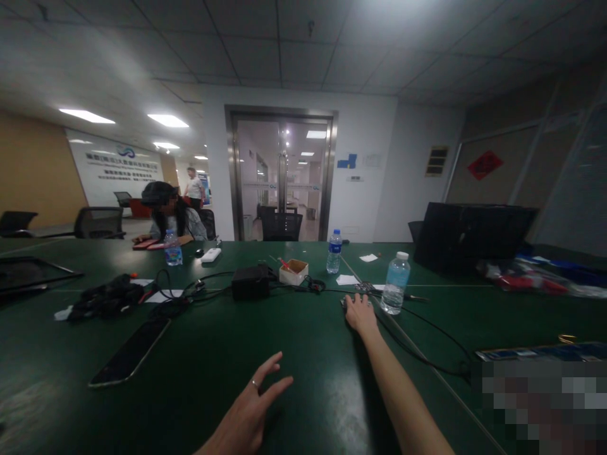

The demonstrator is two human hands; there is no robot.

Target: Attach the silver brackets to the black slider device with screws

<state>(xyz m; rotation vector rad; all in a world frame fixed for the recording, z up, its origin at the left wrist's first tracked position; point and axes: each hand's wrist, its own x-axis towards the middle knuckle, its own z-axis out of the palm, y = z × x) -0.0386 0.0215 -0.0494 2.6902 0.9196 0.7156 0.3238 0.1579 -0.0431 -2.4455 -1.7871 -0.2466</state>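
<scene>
My left hand (251, 404) hovers at the near side of the green table (303, 354), thumb and fingers apart, holding nothing. A ring is on one finger. Stretched farther out, my right hand (361, 314) has its fingers bent down over a small greyish thing (344, 303) at the tabletop, mostly hidden under the fingers. Just right of that hand stands a water bottle (395, 284) with a white cap. Small dark metallic bits (364, 287) and a white paper (348, 279) lie beyond the fingertips.
A phone (130, 352), bundled black cables (107, 297), a black box (250, 282) and a small open carton (293, 272) are on the left and middle. A blue-capped bottle (334, 251) stands farther back. A person (173, 215) sits across the table. At right is a black monitor (474, 237).
</scene>
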